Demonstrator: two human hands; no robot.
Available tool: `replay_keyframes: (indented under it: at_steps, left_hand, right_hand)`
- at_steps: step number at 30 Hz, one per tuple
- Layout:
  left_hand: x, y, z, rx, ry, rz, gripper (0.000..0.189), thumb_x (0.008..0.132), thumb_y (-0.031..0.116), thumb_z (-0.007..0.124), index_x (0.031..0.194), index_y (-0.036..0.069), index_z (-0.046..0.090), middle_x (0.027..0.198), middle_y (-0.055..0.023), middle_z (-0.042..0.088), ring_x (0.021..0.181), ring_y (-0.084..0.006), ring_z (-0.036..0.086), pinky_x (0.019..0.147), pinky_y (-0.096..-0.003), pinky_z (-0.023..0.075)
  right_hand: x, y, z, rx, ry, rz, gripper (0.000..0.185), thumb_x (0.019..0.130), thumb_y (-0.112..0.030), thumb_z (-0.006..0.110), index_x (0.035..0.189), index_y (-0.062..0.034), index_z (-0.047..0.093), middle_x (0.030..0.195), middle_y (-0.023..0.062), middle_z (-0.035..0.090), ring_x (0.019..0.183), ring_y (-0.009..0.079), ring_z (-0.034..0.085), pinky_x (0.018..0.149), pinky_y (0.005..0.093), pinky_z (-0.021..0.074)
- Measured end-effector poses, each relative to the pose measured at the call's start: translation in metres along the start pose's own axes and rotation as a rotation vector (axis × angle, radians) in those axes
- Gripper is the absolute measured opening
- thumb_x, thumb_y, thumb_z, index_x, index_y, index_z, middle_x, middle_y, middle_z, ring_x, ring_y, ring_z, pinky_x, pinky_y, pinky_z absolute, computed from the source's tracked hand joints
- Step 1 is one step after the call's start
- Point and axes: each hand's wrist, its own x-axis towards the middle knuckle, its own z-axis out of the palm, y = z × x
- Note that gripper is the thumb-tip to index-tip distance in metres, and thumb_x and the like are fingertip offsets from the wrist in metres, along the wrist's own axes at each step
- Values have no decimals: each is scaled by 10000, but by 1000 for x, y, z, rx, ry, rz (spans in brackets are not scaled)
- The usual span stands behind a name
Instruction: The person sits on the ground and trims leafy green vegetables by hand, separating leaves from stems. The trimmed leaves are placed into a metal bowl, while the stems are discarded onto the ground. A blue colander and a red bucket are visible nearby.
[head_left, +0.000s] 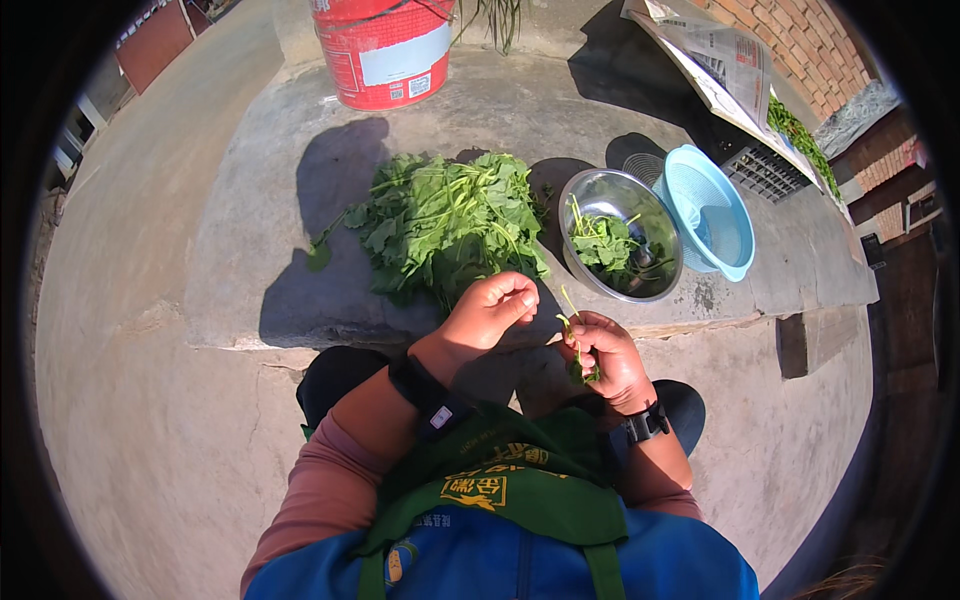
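My right hand (611, 360) pinches a few leafy green stems (576, 343), their pale cut ends pointing up and the leaves hanging under the fingers. Just to its left, my left hand (501, 306) is curled with thumb against forefinger, and nothing shows in it. Beyond the left hand, a large heap of leafy greens (457, 217) lies on the concrete ledge (247, 225). A stainless steel bowl (664, 281) stands to the right of the heap with some of the same greens (604, 244) inside.
A light blue plastic colander (739, 217) stands against the bowl's right side. At the back is a red plastic bucket (382, 56) bearing writing. Newspaper (739, 67) covers a board at the back right, near a dark plastic crate (765, 174). The ledge's front edge runs before my knees.
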Motion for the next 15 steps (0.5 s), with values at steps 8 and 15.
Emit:
replay_keyframes:
  at_steps: [8, 15]
  left_hand:
    - [-3, -1, 11, -254, 2, -199, 221, 890, 198, 562, 1014, 15, 554, 834, -12, 578, 717, -72, 538, 614, -220, 458]
    - [-3, -4, 8, 2, 38, -118, 114, 860, 96, 577, 909, -7, 591, 764, -12, 590, 673, -73, 539, 600, -220, 447]
  right_hand:
    - [-6, -3, -2, -56, -49, 129, 109, 773, -93, 546, 781, 4, 498, 595, 5, 443, 451, 52, 346, 395, 179, 264]
    - [-4, -3, -1, -62, -32, 105, 94, 772, -90, 539, 785, 2, 525, 604, 4, 469, 466, 59, 374, 415, 181, 271]
